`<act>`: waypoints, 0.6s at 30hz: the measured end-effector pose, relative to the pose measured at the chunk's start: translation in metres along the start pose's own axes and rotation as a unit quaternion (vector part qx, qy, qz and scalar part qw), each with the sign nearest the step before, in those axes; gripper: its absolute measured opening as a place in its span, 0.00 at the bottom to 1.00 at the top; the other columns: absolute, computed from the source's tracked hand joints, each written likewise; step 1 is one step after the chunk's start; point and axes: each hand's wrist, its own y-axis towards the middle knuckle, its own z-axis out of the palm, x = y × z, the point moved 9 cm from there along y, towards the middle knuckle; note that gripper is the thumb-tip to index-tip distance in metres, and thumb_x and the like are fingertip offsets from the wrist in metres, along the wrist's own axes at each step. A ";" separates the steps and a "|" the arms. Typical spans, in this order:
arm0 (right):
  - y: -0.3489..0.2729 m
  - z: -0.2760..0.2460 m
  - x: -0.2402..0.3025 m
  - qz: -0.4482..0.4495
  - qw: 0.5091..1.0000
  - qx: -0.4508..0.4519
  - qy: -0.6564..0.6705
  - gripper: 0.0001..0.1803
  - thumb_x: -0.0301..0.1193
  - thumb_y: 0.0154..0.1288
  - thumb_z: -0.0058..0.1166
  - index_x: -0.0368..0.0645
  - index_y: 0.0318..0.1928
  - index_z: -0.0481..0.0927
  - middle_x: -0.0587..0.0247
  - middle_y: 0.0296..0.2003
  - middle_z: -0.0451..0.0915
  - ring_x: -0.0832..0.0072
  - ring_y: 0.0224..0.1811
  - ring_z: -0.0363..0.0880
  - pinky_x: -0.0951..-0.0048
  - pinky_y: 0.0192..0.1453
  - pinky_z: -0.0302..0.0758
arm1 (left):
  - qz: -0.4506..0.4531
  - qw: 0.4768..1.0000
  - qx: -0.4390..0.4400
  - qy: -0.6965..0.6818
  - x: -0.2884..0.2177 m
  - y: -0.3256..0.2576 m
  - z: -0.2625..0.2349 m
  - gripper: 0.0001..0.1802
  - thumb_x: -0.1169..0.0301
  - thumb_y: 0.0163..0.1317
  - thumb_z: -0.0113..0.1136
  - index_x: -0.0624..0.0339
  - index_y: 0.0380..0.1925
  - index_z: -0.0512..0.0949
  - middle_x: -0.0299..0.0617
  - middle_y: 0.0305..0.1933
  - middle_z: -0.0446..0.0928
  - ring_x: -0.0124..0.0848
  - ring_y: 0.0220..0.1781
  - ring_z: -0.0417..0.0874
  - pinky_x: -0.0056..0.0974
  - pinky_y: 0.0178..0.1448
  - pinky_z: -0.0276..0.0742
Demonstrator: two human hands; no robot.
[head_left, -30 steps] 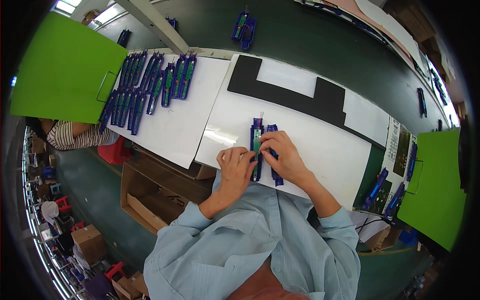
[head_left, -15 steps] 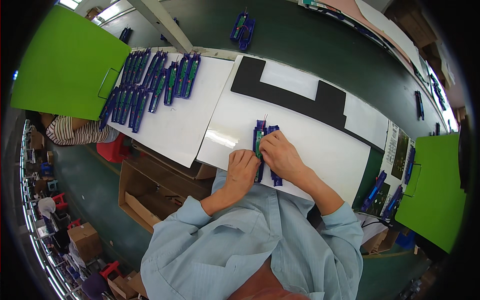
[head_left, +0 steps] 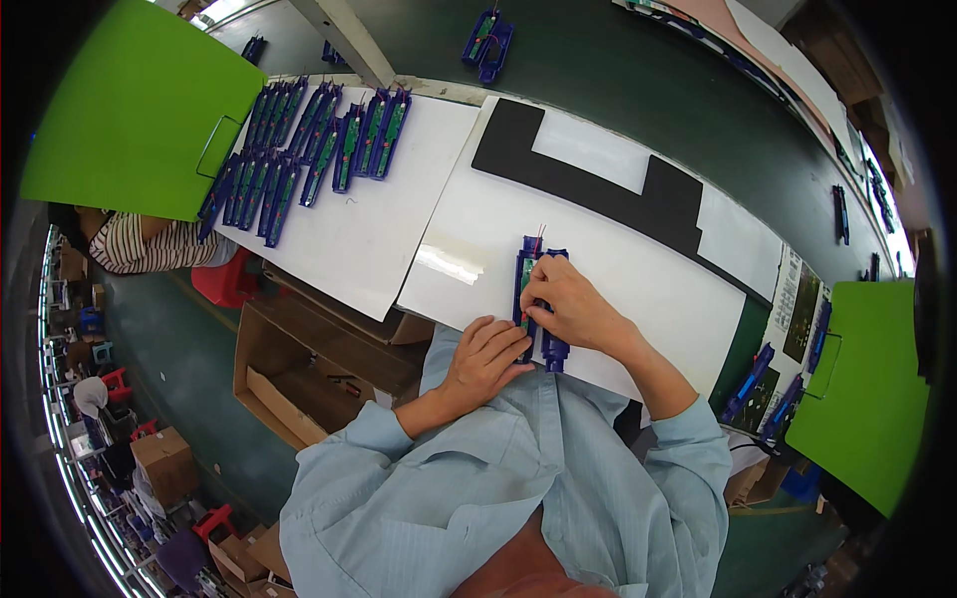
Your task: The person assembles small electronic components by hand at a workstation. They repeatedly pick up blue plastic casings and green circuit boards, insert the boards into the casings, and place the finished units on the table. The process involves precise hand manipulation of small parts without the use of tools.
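Note:
On the white work sheet in front of me lies a long blue plastic housing (head_left: 524, 261) with a green circuit board (head_left: 524, 284) in it. Thin reddish wires stick up from its far end. My left hand (head_left: 485, 357) is closed over the near end, its fingers across the housing and its thumb below. My right hand (head_left: 570, 307) pinches over the middle of the board; what lies between its fingertips is hidden. A second blue shell (head_left: 555, 351) lies alongside to the right, partly covered by my right hand.
Several blue housings with boards (head_left: 324, 159) stand in rows at left. A black L-shaped mat (head_left: 588, 194) lies beyond my hands. Green panels (head_left: 140, 110) flank the bench. More blue parts (head_left: 748, 382) rest at right. An open carton (head_left: 289, 369) sits below; a person in stripes (head_left: 150, 241) is at far left.
My left hand's fingers have straightened and slid toward the housing's near end. My right hand still pinches above the board. The whole view has shifted slightly.

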 end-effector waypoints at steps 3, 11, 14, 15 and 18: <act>0.004 0.003 -0.004 0.001 1.000 0.023 -0.016 0.02 0.25 0.63 0.67 0.42 0.36 0.87 0.59 0.43 0.75 0.59 0.50 0.74 0.61 0.57 0.75 | 0.004 1.000 0.000 0.000 0.001 -0.002 0.002 0.27 0.62 0.55 0.82 0.60 0.53 0.87 0.42 0.60 0.85 0.43 0.64 0.82 0.54 0.74 0.74; 0.009 0.004 0.000 0.002 0.998 0.046 -0.044 0.00 0.25 0.64 0.66 0.43 0.35 0.87 0.59 0.42 0.76 0.59 0.48 0.74 0.62 0.56 0.74 | 0.004 1.000 0.007 0.001 0.001 0.002 0.001 0.25 0.63 0.55 0.82 0.59 0.52 0.88 0.41 0.59 0.86 0.42 0.65 0.82 0.54 0.75 0.74; 0.004 0.003 0.016 -0.049 0.996 0.013 -0.067 0.00 0.23 0.65 0.65 0.41 0.36 0.86 0.58 0.41 0.75 0.58 0.48 0.74 0.61 0.55 0.75 | 0.009 1.000 0.012 0.014 0.000 0.002 0.001 0.25 0.61 0.54 0.82 0.59 0.51 0.88 0.40 0.58 0.86 0.41 0.65 0.82 0.55 0.75 0.74; 0.001 0.003 0.020 -0.062 0.996 0.005 -0.070 0.00 0.23 0.65 0.64 0.40 0.36 0.85 0.57 0.42 0.76 0.58 0.47 0.74 0.62 0.54 0.75 | 0.008 1.000 0.012 0.018 0.001 0.001 0.002 0.26 0.61 0.54 0.82 0.59 0.51 0.88 0.40 0.58 0.86 0.40 0.65 0.83 0.55 0.76 0.73; -0.007 0.004 0.026 -0.098 0.993 -0.015 -0.069 0.01 0.22 0.65 0.62 0.38 0.35 0.83 0.56 0.42 0.76 0.58 0.46 0.74 0.63 0.53 0.76 | 0.005 0.999 0.012 0.033 0.001 -0.003 0.004 0.26 0.60 0.53 0.82 0.58 0.51 0.88 0.39 0.58 0.86 0.39 0.65 0.83 0.56 0.78 0.72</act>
